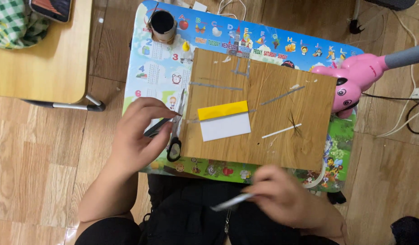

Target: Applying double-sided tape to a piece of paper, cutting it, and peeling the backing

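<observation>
Yellow-and-white folded paper lies on the wooden board, both hands apart.

Two bare hands show: the left hand at centre left, the right hand at lower centre. One brown wooden board lies mid-frame, bearing one yellow-and-white folded paper and one thin white strip. One pink toy-shaped lamp stands at right. One cardboard tape roll sits at upper centre.

Bare board is lying open around the yellow-white card; a pink toy is crowding three o'clock, scissors nine o'clock.
</observation>
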